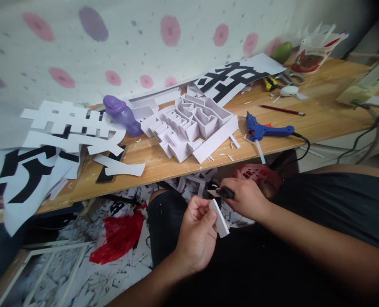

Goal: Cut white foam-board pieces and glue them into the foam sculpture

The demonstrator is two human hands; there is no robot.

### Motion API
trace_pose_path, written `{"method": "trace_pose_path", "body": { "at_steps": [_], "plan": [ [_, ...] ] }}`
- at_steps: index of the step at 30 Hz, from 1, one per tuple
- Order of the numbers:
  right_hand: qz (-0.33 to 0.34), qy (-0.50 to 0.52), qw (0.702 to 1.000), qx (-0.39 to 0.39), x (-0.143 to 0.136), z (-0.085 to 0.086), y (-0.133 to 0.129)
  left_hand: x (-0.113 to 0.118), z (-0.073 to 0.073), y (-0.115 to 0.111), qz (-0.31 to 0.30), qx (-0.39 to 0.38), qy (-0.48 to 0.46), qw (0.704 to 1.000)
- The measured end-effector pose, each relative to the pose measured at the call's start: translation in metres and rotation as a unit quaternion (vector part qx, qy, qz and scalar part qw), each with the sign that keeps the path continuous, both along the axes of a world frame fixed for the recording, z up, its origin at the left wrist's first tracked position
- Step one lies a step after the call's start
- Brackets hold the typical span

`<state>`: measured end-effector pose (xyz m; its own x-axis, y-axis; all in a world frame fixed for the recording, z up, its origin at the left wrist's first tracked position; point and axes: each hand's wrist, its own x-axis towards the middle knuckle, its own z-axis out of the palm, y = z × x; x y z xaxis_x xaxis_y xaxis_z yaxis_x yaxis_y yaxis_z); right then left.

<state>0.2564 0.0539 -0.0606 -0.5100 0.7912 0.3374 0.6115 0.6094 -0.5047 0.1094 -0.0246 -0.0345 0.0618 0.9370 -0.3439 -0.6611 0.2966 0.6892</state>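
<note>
Over my lap, my left hand [197, 236] pinches a small flat strip of white foam board [219, 218] between thumb and fingers. Just beyond it, my right hand [245, 198] is closed around the black handle of a utility knife [227, 192]. Its blade points left, a little above the strip and apart from it. On the table in front stands a white foam-board character [205, 119] with raised walls. A blue glue gun [266, 130] lies to its right, with a white stick by its grip.
A wooden table [151, 166] crosses ahead. It bears cut white letter pieces [70, 128], a purple bottle [122, 113], a printed sheet [237, 74], scissors [290, 79], a red pencil [282, 110] and a paper tub [313, 55]. Below are scraps, a red bag [119, 236] and a red basket [256, 172].
</note>
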Motion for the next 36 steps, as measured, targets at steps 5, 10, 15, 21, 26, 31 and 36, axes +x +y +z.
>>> {"method": "trace_pose_path", "body": {
  "at_steps": [5,10,15,21,26,31,36],
  "plan": [
    [0.068,0.02,0.998,-0.004,0.002,0.007,-0.009,-0.003,0.0,0.002,0.029,-0.025,0.003,0.999],
    [0.087,0.014,0.996,0.029,0.001,0.01,-0.014,-0.004,0.002,0.002,0.03,-0.028,0.002,0.999],
    [0.038,0.008,0.999,0.015,0.001,0.001,-0.004,-0.002,0.001,-0.002,-0.012,0.002,0.0,1.0],
    [0.028,0.016,0.999,-0.023,0.002,-0.005,-0.002,-0.004,0.001,-0.002,-0.009,0.002,0.009,1.0],
    [0.085,0.022,0.996,0.011,0.002,0.003,-0.01,-0.006,0.002,-0.002,0.011,-0.014,0.008,1.0],
    [0.05,0.019,0.997,-0.048,0.0,0.002,-0.007,-0.005,0.004,-0.002,-0.003,-0.008,0.013,1.0],
    [-0.027,0.03,0.987,-0.153,-0.004,-0.008,0.002,-0.004,0.003,-0.002,-0.018,-0.003,0.029,0.999]
  ]
}}
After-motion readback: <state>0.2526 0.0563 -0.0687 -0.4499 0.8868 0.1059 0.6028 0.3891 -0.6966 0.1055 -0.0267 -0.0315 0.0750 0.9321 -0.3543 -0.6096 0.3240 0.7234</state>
